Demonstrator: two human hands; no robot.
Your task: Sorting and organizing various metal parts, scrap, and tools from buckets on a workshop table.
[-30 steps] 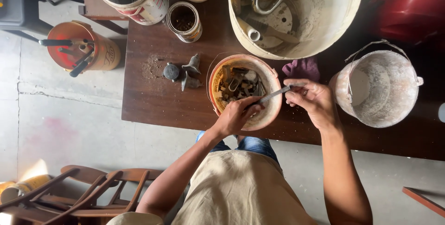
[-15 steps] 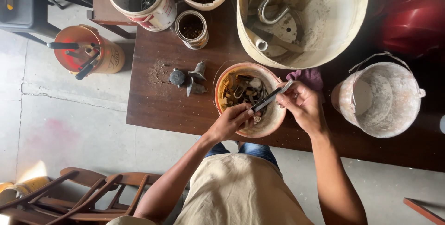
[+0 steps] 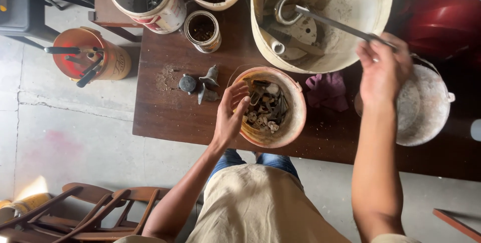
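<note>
Holding a metal rod [image 3: 340,24] over the big bucket [image 3: 371,32], right hand [image 3: 383,67] clamped, left hand [image 3: 230,115] open (on the orange pot [image 3: 295,123]), purple rag [image 3: 328,90] between.

Metal rod [image 3: 333,22]: long, thin, grey, tilted, held above large pale bucket [image 3: 371,17]. Small orange bucket [image 3: 295,117]: upright, holds metal scrap.

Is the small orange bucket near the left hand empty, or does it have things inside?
Not empty. The orange bucket holds a heap of small metal parts, visible through its open top beside the left hand.
</note>
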